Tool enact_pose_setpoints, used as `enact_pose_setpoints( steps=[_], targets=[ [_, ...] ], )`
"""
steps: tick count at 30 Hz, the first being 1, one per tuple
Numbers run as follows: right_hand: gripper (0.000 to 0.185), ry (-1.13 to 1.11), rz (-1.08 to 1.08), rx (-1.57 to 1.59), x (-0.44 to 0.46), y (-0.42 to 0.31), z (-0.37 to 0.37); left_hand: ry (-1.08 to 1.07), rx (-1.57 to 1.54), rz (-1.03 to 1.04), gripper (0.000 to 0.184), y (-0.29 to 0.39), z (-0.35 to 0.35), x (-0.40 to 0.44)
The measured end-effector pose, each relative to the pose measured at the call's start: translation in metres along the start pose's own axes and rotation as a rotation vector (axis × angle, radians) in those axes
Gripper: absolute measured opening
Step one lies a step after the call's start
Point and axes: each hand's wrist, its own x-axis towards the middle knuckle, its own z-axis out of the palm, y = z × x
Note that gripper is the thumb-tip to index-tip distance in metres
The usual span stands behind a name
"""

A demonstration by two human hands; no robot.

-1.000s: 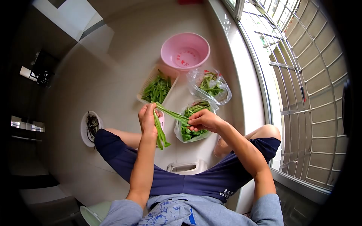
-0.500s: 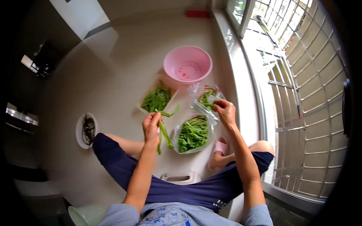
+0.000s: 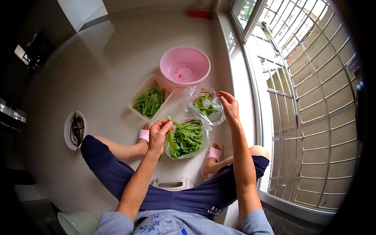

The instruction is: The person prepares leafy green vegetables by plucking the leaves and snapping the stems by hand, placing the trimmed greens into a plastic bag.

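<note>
Pink basin [image 3: 170, 62]: far ctr. Basket [image 3: 135, 109] w/ cut greens [image 3: 150, 101]: left, nearer. Near bag [image 3: 205, 138] w/ leafy greens [image 3: 188, 139]: ctr. Far bag [image 3: 190, 93]: right of basket. Hands: apart. L hand [image 3: 158, 135]: pinched on stalks [image 3: 170, 140], near bag's left edge. R hand [image 3: 231, 107]: has shifted to far bag's right edge; cannot tell if holding anything. Effect: stalks now one-hand hold; two-hand work apparently interrupted.

A smooth, glossy beige floor [image 3: 113, 74] runs between dim, dark surroundings on the left and a long white ledge [image 3: 240, 72] on the right, where daylight enters through a metal-framed window [image 3: 243, 15] faced with silvery metal bars [image 3: 288, 138] before a tan outer wall [image 3: 312, 170].
</note>
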Motion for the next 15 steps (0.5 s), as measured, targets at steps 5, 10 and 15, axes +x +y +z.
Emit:
enact_pose_setpoints(
  steps=[5, 10, 15],
  targets=[
    [0.024, -0.650, 0.211, -0.014, -0.050, -0.072, 0.028, -0.074, 0.002, -0.017, 0.007, 0.001, 0.005, -0.002],
    [0.023, -0.740, 0.188, -0.093, -0.072, -0.066, 0.044, -0.097, 0.047, -0.050, 0.007, -0.003, 0.013, -0.006],
    [0.018, -0.749, 0.176, -0.078, -0.075, -0.062, 0.043, -0.092, 0.046, -0.055, 0.008, -0.007, 0.017, -0.006]
  ],
)
